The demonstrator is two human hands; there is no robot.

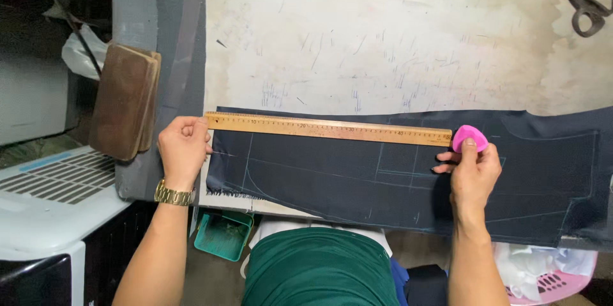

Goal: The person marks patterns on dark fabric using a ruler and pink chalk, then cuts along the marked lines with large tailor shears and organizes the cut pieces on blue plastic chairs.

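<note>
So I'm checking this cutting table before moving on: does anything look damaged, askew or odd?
The dark fabric has a frayed lower-left edge by the left hand, and the pale table cover is stained and scribbled. The wooden ruler lies slightly slanted along the cloth's top edge, with the right hand holding pink chalk at its end.

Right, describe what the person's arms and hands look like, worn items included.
Both forearms are bare, with no sleeves in view and no gloves. The left hand has a gold-coloured metal watch with a link band around its wrist. The right hand shows no watch, band or ring that can be made out. Below, between the arms, a dark green garment covers the person's body.
</note>
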